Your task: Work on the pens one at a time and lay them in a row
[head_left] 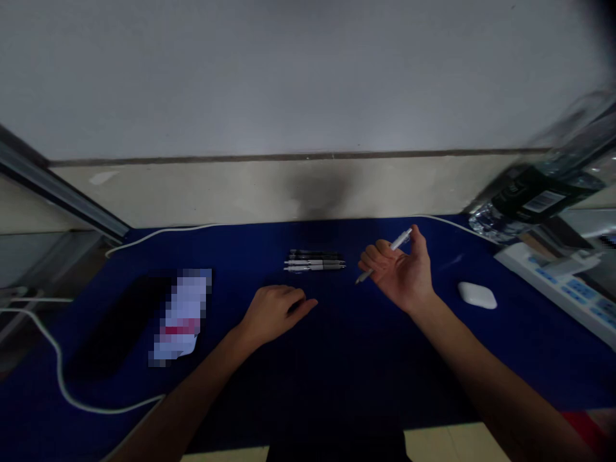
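Note:
My right hand (402,273) is raised above the blue tabletop (351,359), palm turned up. Its fingers curl around a white and grey click pen (400,240); the thumb presses at the upper end, and the tip points down to the left. Several pens (315,264) lie side by side behind and between the hands, dark ones at the back and white and grey ones in front. My left hand (276,311) rests on the tabletop just in front of them, holding nothing visible. Its thumb stretches out apart from the loosely bent fingers, which are partly hidden.
At left lies a phone with a lit, blurred screen (185,314), beside a dark shape and a white cable (60,366). To the right are a white earbud case (477,295), a power strip (553,282) and a plastic bottle (529,196). A wall (231,189) rises behind.

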The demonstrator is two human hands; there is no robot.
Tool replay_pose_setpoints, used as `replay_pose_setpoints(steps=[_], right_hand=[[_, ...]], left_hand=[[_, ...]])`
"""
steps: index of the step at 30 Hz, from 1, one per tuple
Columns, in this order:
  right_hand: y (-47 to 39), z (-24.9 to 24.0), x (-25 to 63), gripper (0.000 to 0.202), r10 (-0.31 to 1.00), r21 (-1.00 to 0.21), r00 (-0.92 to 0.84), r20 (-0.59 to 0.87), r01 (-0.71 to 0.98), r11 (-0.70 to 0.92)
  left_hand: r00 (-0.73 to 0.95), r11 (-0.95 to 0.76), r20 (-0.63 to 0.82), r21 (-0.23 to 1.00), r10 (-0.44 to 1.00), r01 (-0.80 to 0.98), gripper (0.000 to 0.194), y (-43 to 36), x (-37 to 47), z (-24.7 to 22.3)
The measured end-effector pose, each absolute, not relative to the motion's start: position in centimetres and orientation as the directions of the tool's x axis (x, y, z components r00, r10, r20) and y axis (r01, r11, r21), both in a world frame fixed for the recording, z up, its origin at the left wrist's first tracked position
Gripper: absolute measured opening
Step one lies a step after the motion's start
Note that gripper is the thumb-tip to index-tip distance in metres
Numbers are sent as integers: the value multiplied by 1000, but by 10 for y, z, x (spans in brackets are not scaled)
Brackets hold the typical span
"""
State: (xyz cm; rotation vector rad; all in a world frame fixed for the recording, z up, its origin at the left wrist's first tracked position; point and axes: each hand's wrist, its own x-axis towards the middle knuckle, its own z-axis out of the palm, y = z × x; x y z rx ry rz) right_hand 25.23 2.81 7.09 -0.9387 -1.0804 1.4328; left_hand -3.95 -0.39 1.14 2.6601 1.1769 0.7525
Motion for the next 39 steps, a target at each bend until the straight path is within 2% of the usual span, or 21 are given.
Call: replay_pose_setpoints(steps=[5,10,18,21,26,29,39], right_hand=[[27,69,252,79,991,-946,-132,18,-322,-26],[27,67,252,75,995,-914,-97,-18,-402,-56],[27,70,250,80,996,-919,-80,-34,-389,-63],[27,69,250,79,994,-871,-89,-67,-480,-101],[27,61,252,71,983,-678,-156,-92,-714,-176],[28,58,252,70,978,-609,-166,-126,-765,-208],[27,56,249,75,978,-620,-170,-121,-756,-208]], left_hand=[[581,-708,412,315,702,632,47,-4,-39,11],[586,-699,387,306,712,646,50,-4,-40,11],[587,-699,390,287,709,655,57,-4,-38,15],[591,-711,406,286,697,642,56,-3,-38,14],[590,-706,397,287,703,648,58,-4,-39,12],[588,-686,361,291,724,666,59,-4,-39,13],[600,-698,362,295,713,652,53,-3,-39,11]])
